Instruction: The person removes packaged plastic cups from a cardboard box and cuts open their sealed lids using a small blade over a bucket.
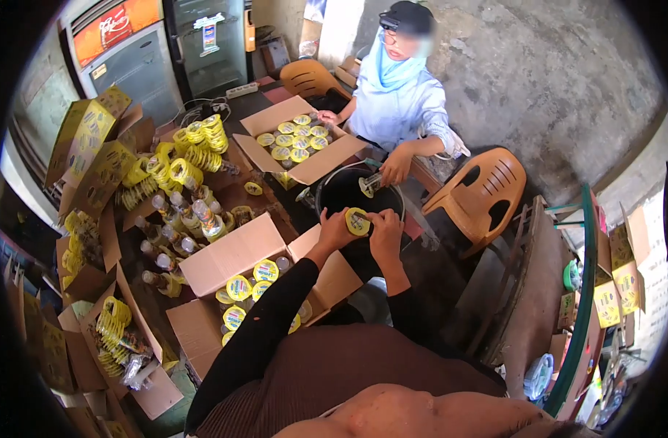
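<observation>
My left hand [336, 228] and my right hand [385, 232] are together over a black tub [340, 191], both gripping one small bottle with a yellow label [358, 221]. My fingers wrap its sides, the right hand at its end. Across the tub a person in a light blue top holds another bottle [369, 185] over the tub in one hand [396, 166]. Their other hand [326, 117] rests at the edge of a far open carton [326, 162] of yellow-topped bottles.
An open carton [228, 255] with yellow-topped bottles sits by my left arm. Loose bottles [175, 226], yellow label strips [195, 146] and printed cartons [93, 146] crowd the left. Orange plastic chairs [483, 193] stand right and behind; fridges [166, 51] at back.
</observation>
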A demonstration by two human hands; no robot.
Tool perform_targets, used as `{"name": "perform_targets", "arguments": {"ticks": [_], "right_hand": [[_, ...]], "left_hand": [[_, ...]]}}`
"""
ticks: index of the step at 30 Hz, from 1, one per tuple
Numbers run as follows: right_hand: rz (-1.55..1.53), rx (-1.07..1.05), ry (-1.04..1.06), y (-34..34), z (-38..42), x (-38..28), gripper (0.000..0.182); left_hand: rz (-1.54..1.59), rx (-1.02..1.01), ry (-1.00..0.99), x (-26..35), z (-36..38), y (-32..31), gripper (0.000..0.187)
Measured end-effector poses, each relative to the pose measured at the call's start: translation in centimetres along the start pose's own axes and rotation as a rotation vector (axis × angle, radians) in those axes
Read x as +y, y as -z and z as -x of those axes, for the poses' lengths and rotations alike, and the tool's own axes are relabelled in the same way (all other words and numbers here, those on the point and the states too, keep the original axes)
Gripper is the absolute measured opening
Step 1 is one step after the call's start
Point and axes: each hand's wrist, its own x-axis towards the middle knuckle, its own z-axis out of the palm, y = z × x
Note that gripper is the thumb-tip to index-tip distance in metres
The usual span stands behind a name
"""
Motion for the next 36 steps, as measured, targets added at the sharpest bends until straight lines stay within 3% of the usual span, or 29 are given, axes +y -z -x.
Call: {"name": "perform_targets", "arguments": {"ticks": [3,6,8,11,30,32,36], "right_hand": [[-0.005,-0.006,0.022,-1.1,0.6,-0.1,0.03],[-0.013,0.001,0.015,-1.5,1.2,-0.1,0.022],[0.01,0.001,0.011,-1.7,1.4,0.1,0.022],[-0.002,0.006,0.029,-2.2,1.5,0.6,0.027],[0.042,-0.058,0.082,-3.1,1.6,0.7,0.023],[0.04,-0.051,0.104,-3.0,1.6,1.0,0.023],[0.021,-0.044,0.138,-2.5,1.8,1.2,0.023]], "left_hand": [[-0.072,0.083,-0.12,-2.2,1.2,-1.0,0.073],[-0.093,0.082,-0.108,-2.7,0.9,-1.5,0.075],[-0.111,0.012,-0.078,-2.5,0.7,-1.3,0.074],[-0.103,0.087,-0.111,-2.8,0.8,-1.7,0.071],[-0.074,-0.05,-0.04,-3.2,0.1,-1.2,0.081],[-0.105,-0.153,-0.011,-3.3,0.0,-1.2,0.093],[-0.102,-0.163,-0.005,-3.2,0.1,-1.2,0.093]]}}
